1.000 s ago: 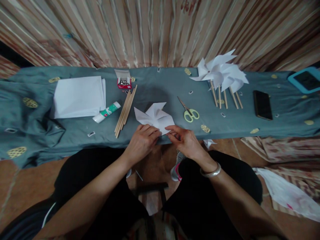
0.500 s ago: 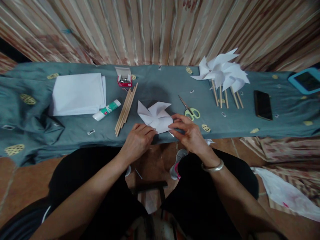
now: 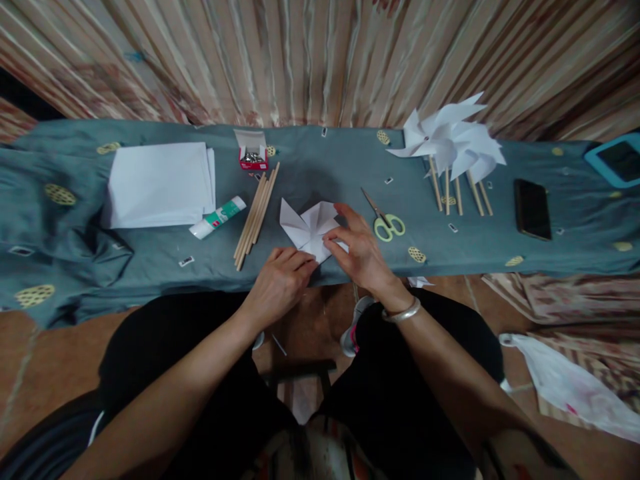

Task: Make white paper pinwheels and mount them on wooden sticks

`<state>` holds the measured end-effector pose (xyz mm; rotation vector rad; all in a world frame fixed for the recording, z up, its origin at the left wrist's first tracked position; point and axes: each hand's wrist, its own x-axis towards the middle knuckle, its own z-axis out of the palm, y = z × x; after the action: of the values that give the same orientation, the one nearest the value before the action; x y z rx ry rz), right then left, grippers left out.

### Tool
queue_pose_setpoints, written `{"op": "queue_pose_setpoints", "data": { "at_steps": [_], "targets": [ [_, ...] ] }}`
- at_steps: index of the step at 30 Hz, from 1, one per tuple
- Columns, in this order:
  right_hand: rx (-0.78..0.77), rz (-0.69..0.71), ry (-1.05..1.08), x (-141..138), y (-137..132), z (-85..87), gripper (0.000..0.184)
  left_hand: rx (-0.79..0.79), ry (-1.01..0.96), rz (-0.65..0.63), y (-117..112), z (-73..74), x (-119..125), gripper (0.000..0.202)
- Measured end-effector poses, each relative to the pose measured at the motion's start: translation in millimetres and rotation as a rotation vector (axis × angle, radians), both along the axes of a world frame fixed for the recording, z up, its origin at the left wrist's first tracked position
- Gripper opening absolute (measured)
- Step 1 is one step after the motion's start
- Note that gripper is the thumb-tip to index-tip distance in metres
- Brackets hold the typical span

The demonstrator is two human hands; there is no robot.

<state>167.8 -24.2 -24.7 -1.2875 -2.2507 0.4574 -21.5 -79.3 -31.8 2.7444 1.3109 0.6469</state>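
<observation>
A white paper pinwheel without a stick lies near the table's front edge, its flaps partly folded up. My left hand is closed on its near edge, the fingers bunched at the corner. Reaching over its right side, my right hand pinches a flap between thumb and fingers and covers part of the paper. To the right of that hand lie scissors with light green handles. Several wooden sticks rest in a bundle left of the pinwheel.
A glue stick and a stack of white paper lie at left. Behind the sticks stands an open red box of small metal pieces. Several finished pinwheels, a phone and a blue-framed device lie at right.
My right hand has moved left and slightly up, from the pinwheel's right edge onto its upper right flap, which is now bent inward. The left hand keeps its grip. The view has shifted slightly.
</observation>
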Motion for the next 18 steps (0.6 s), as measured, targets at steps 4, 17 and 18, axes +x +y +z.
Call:
{"op": "queue_pose_setpoints", "data": {
  "at_steps": [4, 17, 18],
  "targets": [
    [-0.023, -0.034, -0.015, -8.5, 4.5, -5.6, 0.012, 0.004, -0.027, 0.01, -0.3, -0.6, -0.7, 0.021],
    [0.013, -0.049, -0.017, -15.3, 8.8, -10.0, 0.009, -0.057, -0.015, 0.016, -1.4, -3.3, -1.2, 0.027],
    [0.011, -0.05, -0.024, -16.0, 9.0, -10.2, 0.009, -0.058, -0.013, 0.018, -1.2, -3.2, -1.1, 0.026]
  ]
}}
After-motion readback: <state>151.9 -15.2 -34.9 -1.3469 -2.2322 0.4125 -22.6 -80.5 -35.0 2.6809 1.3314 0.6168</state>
